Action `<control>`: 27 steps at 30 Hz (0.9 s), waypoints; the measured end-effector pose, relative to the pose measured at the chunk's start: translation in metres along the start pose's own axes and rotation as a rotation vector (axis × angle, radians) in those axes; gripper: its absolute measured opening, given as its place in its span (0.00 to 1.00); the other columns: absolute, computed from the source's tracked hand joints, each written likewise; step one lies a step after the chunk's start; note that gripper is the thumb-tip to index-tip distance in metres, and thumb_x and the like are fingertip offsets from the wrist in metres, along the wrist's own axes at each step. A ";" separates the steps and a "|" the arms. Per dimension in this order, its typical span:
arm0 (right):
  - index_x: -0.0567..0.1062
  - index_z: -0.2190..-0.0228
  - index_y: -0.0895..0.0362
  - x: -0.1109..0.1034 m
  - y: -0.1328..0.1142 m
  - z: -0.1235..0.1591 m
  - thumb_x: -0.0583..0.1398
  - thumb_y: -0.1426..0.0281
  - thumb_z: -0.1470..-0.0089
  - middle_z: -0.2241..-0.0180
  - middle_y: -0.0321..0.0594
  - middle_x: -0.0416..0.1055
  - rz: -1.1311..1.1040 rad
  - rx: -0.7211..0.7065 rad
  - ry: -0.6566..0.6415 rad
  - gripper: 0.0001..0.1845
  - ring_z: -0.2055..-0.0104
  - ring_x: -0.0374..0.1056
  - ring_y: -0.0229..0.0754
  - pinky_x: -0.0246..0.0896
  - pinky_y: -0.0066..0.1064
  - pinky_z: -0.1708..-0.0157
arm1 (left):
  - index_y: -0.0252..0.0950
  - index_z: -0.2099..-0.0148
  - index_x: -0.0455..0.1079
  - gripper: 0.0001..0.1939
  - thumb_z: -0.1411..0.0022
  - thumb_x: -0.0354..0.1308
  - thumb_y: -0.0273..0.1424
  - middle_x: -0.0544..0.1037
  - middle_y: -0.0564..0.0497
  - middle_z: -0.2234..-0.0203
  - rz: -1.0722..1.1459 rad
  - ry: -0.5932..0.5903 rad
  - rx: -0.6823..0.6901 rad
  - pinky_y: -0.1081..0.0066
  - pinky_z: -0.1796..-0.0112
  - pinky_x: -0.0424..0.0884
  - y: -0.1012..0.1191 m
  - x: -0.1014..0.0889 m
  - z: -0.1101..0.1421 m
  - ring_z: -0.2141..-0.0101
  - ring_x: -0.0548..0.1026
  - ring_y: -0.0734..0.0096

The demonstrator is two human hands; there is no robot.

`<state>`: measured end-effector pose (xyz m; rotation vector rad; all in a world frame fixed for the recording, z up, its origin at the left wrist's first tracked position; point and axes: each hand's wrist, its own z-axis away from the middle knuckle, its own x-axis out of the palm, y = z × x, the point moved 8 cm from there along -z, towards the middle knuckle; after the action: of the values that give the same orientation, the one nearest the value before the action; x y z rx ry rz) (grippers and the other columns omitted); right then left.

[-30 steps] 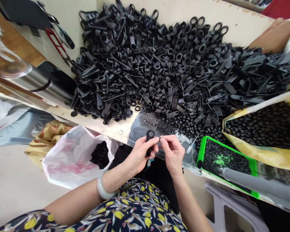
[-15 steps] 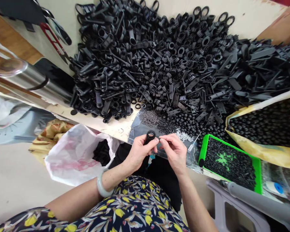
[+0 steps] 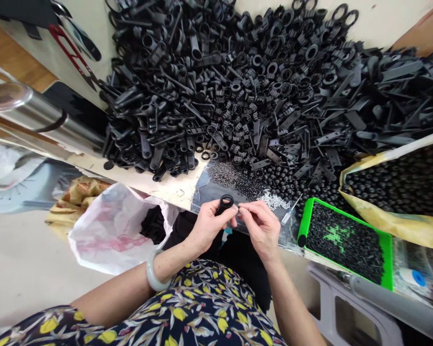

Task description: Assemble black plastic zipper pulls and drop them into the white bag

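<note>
My left hand [image 3: 212,223] is closed around a black plastic ring-ended part [image 3: 224,203], its ring facing up above the thumb. Close beside it, my right hand [image 3: 261,228] pinches thumb and forefinger together at the left thumb's tip. Whatever the right fingers hold there is too small to make out. Past the hands, on a dark sheet at the table edge, lie tiny metal pieces [image 3: 222,174], small silvery pins [image 3: 274,199] and a small screwdriver [image 3: 290,210] with a clear handle.
A big heap of black plastic parts [image 3: 202,91] covers the table. At right are a green tray [image 3: 388,259] of tiny black pieces and a yellow bag [image 3: 393,216] of black beads. Steel flask [image 3: 25,105] and red-handled scissors [image 3: 70,50] lie left; a white bag [image 3: 94,240] hangs below.
The camera view has shifted slightly. Both hands keep almost the same pose, fingertips close together, and the left still grips the black ring-ended part.
</note>
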<state>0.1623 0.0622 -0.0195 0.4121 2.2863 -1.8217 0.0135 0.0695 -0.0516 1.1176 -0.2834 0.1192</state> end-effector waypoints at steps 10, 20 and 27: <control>0.83 0.54 0.49 -0.004 -0.013 0.005 0.65 0.74 0.37 0.62 0.39 0.79 0.123 -0.152 -0.037 0.12 0.63 0.75 0.39 0.73 0.33 0.64 | 0.33 0.66 0.75 0.14 0.38 0.68 0.39 0.77 0.51 0.79 0.070 -0.078 -0.081 0.76 0.78 0.53 -0.006 0.003 0.002 0.80 0.62 0.81; 0.81 0.54 0.50 -0.001 -0.018 0.010 0.65 0.74 0.37 0.61 0.40 0.79 0.138 -0.112 0.082 0.11 0.60 0.76 0.42 0.74 0.35 0.62 | 0.33 0.73 0.69 0.17 0.47 0.72 0.38 0.71 0.56 0.82 0.338 -0.012 -0.275 0.77 0.80 0.48 -0.015 0.011 0.002 0.83 0.60 0.84; 0.79 0.54 0.51 0.002 -0.018 0.010 0.64 0.75 0.38 0.61 0.40 0.78 0.193 -0.151 0.041 0.11 0.61 0.75 0.42 0.74 0.36 0.61 | 0.33 0.71 0.71 0.15 0.47 0.71 0.37 0.72 0.55 0.82 0.262 -0.002 -0.226 0.77 0.80 0.48 -0.014 0.007 0.001 0.83 0.60 0.84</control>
<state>0.1537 0.0493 -0.0055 0.6255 2.3014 -1.5519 0.0232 0.0623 -0.0619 0.8528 -0.4340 0.3110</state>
